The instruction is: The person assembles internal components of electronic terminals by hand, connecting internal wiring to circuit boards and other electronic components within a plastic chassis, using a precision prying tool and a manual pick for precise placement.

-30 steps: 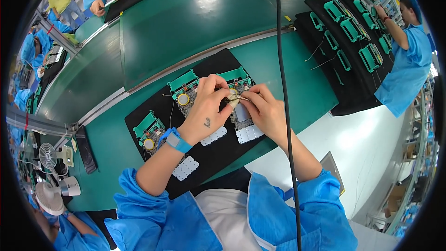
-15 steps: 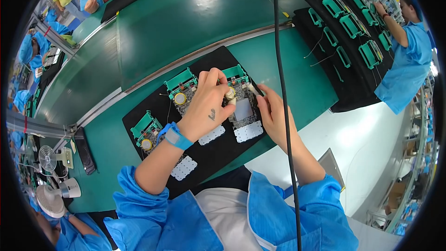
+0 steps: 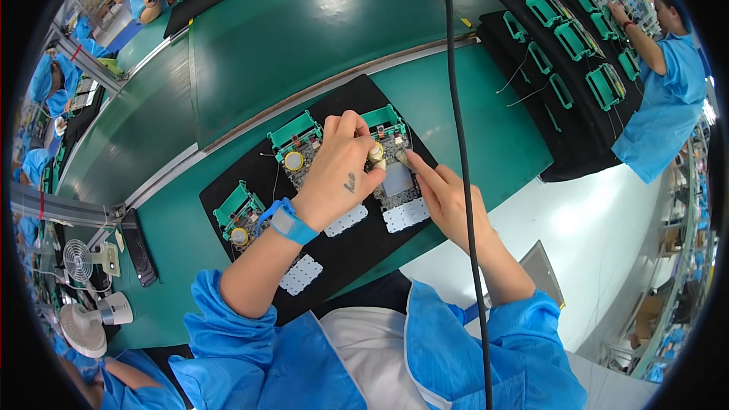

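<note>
My left hand (image 3: 334,175) reaches over a circuit board (image 3: 386,196) with a green plastic frame (image 3: 386,115) at its far end. Its fingers are closed in a pinch on the board, beside a round yellow-rimmed part; pale covers sit on the fingertips. My right hand (image 3: 449,203) is at the board's right side, index finger stretched to its surface near a grey square plate (image 3: 397,180). Thumb and remaining fingers are drawn together; whether something thin lies between them is hidden. A second board (image 3: 293,160) lies partly under my left hand, and a third (image 3: 241,234) sits nearer left.
The boards lie on a black mat (image 3: 334,258) on a green bench (image 3: 171,220). A black cable (image 3: 460,106) hangs in front of my right hand. Fans (image 3: 80,326) and a dark phone-like slab (image 3: 139,247) are at left. More green frames (image 3: 575,42) stand at right near a co-worker (image 3: 668,99).
My right hand has shifted slightly left, its index fingertip now on the board. A dark, thin object by its fingers no longer shows. My left hand stays almost still.
</note>
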Demonstrator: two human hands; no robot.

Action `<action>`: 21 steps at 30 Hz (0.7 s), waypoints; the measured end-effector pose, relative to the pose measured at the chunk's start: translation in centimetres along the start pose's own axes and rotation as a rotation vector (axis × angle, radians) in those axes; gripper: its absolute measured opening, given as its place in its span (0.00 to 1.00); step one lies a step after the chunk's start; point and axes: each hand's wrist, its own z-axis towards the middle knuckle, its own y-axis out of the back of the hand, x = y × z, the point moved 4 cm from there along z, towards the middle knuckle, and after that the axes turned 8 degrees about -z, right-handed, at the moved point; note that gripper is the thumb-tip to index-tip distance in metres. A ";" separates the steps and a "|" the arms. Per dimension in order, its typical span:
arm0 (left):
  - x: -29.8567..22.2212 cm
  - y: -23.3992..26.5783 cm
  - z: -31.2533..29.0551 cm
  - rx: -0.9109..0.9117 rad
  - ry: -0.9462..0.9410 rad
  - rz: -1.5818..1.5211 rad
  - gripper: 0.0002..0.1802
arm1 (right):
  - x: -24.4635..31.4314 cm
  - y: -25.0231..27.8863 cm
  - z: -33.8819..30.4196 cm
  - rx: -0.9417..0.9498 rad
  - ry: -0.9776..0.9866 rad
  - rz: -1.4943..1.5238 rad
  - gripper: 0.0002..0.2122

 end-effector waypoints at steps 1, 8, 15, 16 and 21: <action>0.0 0.0 0.0 0.000 -0.001 0.000 0.13 | 0.0 -0.2 -0.1 -0.039 0.026 0.085 0.19; 0.2 -0.2 0.0 -0.005 0.010 0.003 0.14 | 0.7 -1.4 -0.5 -0.032 0.093 -0.023 0.20; 0.3 -0.6 -0.2 -0.034 -0.043 0.023 0.13 | 1.6 -1.5 -0.4 0.003 0.163 -0.238 0.21; 0.3 -0.6 -0.2 -0.041 -0.047 0.025 0.13 | 1.7 -1.5 -0.4 0.016 0.156 -0.252 0.21; 0.8 -0.8 -0.2 -0.008 -0.057 -0.008 0.14 | -0.4 -2.2 -0.5 -0.069 -0.002 0.280 0.17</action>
